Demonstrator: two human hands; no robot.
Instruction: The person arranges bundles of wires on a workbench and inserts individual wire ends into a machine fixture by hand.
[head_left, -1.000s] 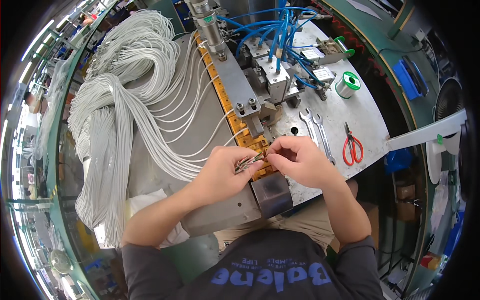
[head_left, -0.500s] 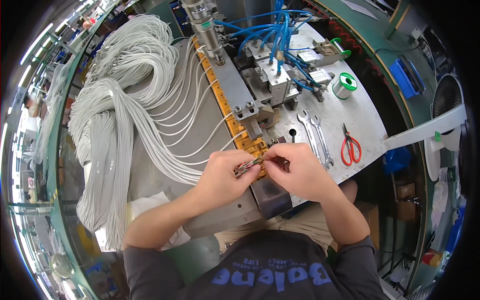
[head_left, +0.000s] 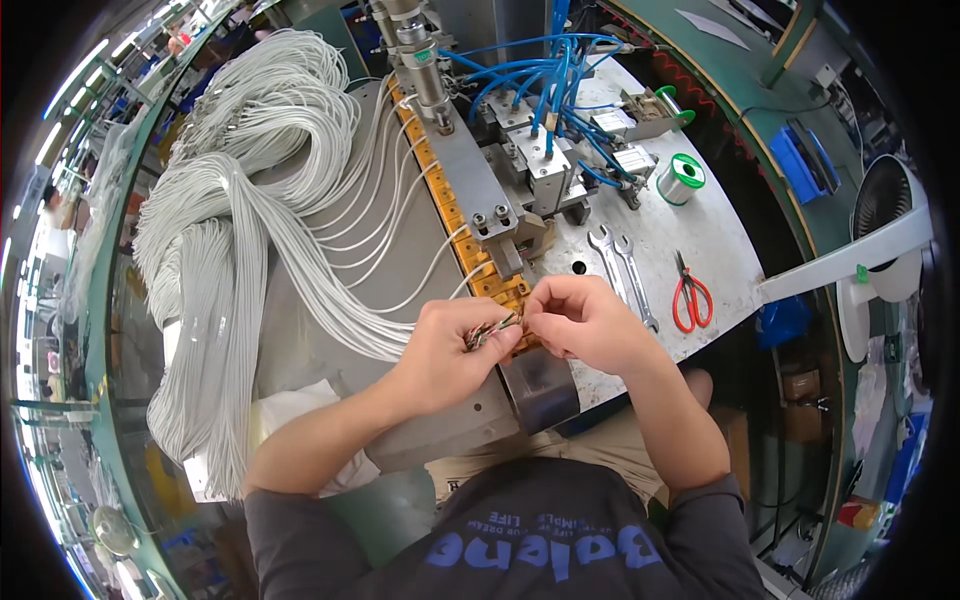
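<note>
My left hand [head_left: 440, 352] is closed around a small bunch of thin multicoloured pieces [head_left: 485, 335], which look like wire ends or tiny connectors; they are too small to tell. Close beside it, my right hand [head_left: 592, 325] has thumb and forefinger pinched together at the tip of that bunch. What the pinch holds is hidden. Both hands hover over the near end of a yellow slotted rail [head_left: 452, 215]. White cables [head_left: 375, 340] run from the left toward this rail, several with their ends in it.
A large coil of white cable [head_left: 200, 210] covers the table's left side. Behind the hands stands a metal machine [head_left: 470, 190] with blue air hoses [head_left: 560, 80]. To the right lie two wrenches [head_left: 632, 280], red-handled snips [head_left: 691, 300] and a solder spool [head_left: 681, 180]. A white fan [head_left: 885, 235] stands farther right.
My right hand has shifted slightly up and left, its fingers repositioned at the bunch's tip. My left hand stays almost where it was, still holding the bunch.
</note>
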